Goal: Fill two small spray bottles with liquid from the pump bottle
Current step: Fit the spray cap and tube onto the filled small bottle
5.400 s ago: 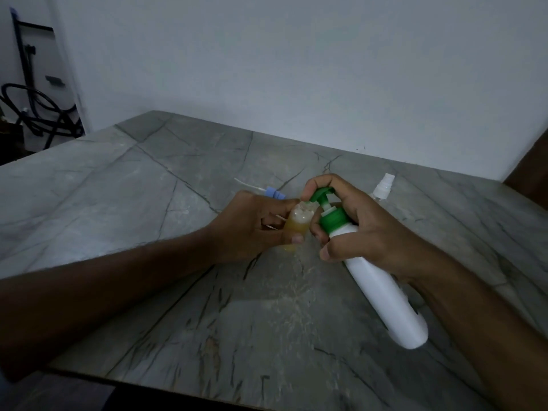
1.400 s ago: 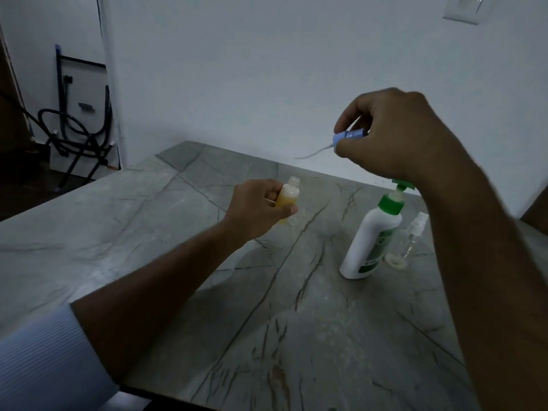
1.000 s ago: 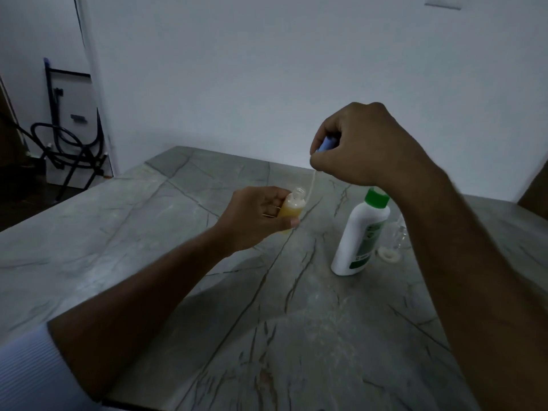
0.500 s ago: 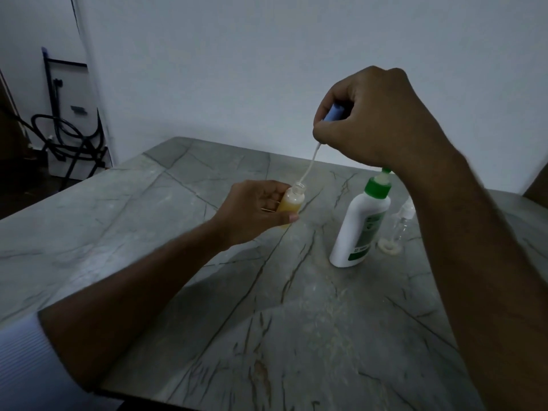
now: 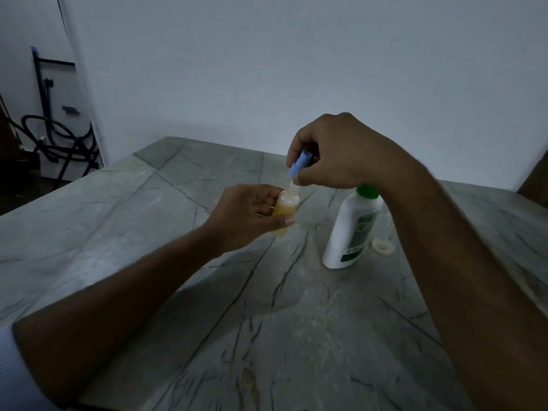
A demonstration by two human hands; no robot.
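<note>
My left hand holds a small clear spray bottle above the table, roughly upright, with yellow liquid filling most of it. Just above its open neck, my right hand pinches the blue spray cap; the cap's thin tube goes down into the neck. The white pump bottle with a green collar stands upright on the table to the right, its pump head hidden behind my right wrist. The base of a second small clear bottle shows just right of the pump bottle, mostly hidden by my right forearm.
The grey veined stone table stretches to a white wall at the back. Its left edge drops to a dark floor, where a black frame with coiled hoses stands. A brown edge shows at the far right.
My right hand has lowered the blue cap toward the small bottle, so more of the tube is inside the neck. The left hand holds the bottle in the same place.
</note>
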